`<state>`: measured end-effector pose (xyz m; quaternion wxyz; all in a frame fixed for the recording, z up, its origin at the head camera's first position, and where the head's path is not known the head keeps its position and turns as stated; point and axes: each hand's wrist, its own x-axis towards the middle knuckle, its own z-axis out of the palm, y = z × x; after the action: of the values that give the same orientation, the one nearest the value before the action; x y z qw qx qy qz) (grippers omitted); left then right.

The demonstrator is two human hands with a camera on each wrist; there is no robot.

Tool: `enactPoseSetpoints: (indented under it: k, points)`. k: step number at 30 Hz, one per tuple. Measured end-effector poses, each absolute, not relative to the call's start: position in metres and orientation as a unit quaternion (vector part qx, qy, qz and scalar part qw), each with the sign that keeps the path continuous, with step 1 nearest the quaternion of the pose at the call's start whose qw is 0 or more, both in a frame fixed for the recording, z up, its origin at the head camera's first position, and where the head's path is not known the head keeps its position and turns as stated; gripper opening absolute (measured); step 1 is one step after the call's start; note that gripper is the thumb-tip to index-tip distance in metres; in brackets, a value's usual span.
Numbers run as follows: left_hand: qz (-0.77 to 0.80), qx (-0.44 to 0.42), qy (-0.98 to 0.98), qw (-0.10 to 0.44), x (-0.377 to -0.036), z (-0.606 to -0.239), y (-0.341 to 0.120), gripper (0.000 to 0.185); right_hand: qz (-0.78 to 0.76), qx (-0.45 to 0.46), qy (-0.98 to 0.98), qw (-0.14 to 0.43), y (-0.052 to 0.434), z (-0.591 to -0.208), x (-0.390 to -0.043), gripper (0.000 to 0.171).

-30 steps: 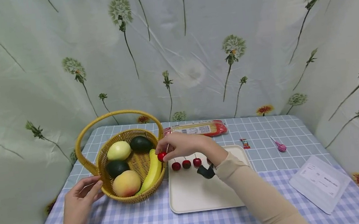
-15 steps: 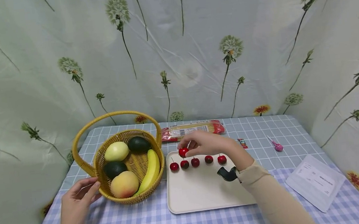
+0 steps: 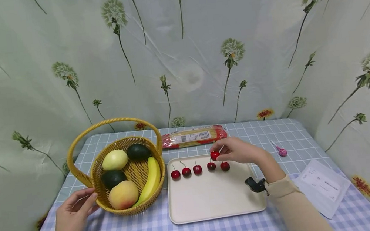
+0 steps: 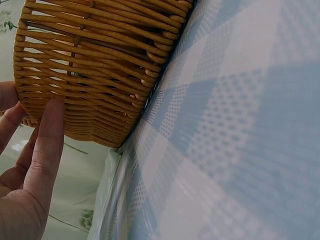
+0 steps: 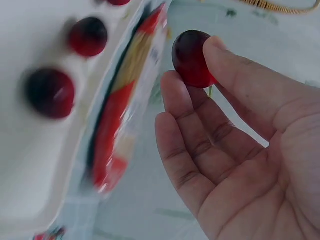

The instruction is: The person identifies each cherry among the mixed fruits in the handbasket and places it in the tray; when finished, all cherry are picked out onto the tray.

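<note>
The right hand (image 3: 238, 150) pinches a cherry (image 3: 214, 155) just above the tray's (image 3: 213, 202) row of 5 — right end nearest; the left hand (image 3: 72, 212), fingers straight, touches the basket (image 3: 130, 210).

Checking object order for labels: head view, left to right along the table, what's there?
Left hand → woven yellow wicker basket → cream rectangular tray → right hand pinching a red cherry → small pink lollipop → white flat paper packet.

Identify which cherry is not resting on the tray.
The cherry pinched by the right hand; the other five lie in a row on the tray.
</note>
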<state>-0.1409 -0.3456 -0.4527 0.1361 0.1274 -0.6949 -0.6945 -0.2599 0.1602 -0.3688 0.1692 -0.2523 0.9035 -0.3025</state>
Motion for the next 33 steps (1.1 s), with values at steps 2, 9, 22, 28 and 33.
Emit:
enactPoseSetpoints:
  k: [2, 9, 22, 28, 33]
  points:
    - [-0.694, 0.13, -0.695, 0.133, -0.138, -0.453, -0.346, 0.023, -0.307, -0.234, 0.907, 0.168, 0.172, -0.376, -0.258, 0.027]
    - [-0.689, 0.13, -0.701, 0.132, -0.136, -0.452, -0.345, 0.025, -0.32, -0.183, 0.916, 0.16, 0.211, -0.391, -0.25, 0.028]
    - [-0.686, 0.132, -0.701, 0.142, -0.134, -0.451, -0.347, 0.022, -0.307, -0.189, 0.919, 0.158, 0.23, -0.412, -0.249, 0.031]
    - [-0.693, 0.131, -0.694, 0.146, -0.132, -0.452, -0.347, 0.02, -0.312, -0.19, 0.915, 0.172, 0.231, -0.418, -0.244, 0.026]
    - [-0.697, 0.122, -0.69, 0.151, -0.132, -0.452, -0.346, 0.02, -0.303, -0.177, 0.919, 0.178, 0.23, -0.419, -0.239, 0.028]
